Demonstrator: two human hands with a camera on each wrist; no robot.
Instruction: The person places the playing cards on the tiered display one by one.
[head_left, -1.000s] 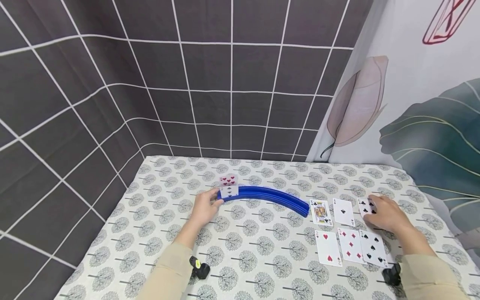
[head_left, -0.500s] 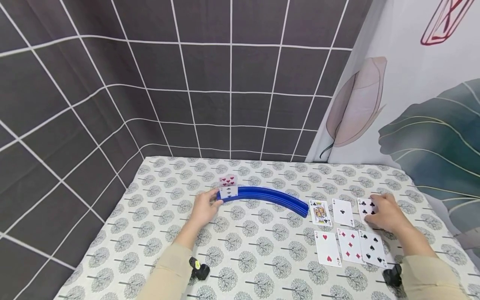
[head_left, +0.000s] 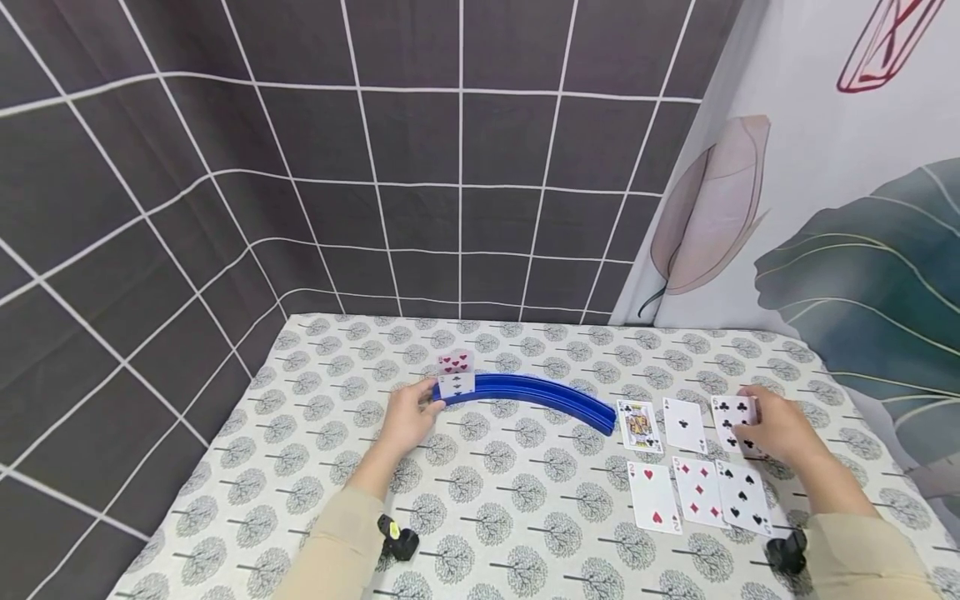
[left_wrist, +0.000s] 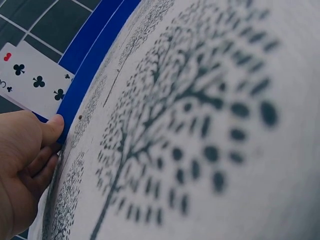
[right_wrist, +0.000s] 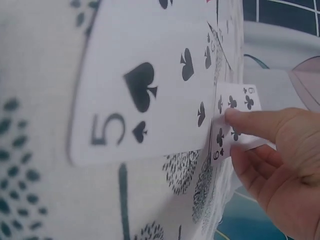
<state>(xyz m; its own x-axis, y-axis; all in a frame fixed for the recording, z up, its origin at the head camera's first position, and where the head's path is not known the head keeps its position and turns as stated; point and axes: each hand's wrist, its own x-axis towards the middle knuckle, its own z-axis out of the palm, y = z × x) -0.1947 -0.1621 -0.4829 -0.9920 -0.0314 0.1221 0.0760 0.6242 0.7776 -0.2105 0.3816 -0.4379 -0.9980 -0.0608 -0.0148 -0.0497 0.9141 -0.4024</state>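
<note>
My left hand (head_left: 408, 418) pinches the left end of a curved blue card holder (head_left: 543, 392). A three of clubs (head_left: 456, 386) stands in that end, with a hearts card (head_left: 453, 360) behind it. In the left wrist view the thumb lies against the holder (left_wrist: 82, 82), just below the three of clubs (left_wrist: 37, 75). At the right my right hand (head_left: 783, 429) holds a six of clubs (head_left: 726, 421), the thumb across its face. The right wrist view shows the other fingers at the edge of this card (right_wrist: 242, 102); part of it is covered.
Left of the six lie an ace of clubs (head_left: 684, 433) and a king of clubs (head_left: 637, 435). Nearer are a two of hearts (head_left: 648, 492), a five of diamonds (head_left: 701, 508) and a five of spades (head_left: 742, 500). A tree-print cloth (head_left: 517, 517) covers the table.
My right hand has shifted slightly on the six of clubs, and more of its face shows. The left hand stays on the card holder; the head view has drifted slightly.
</note>
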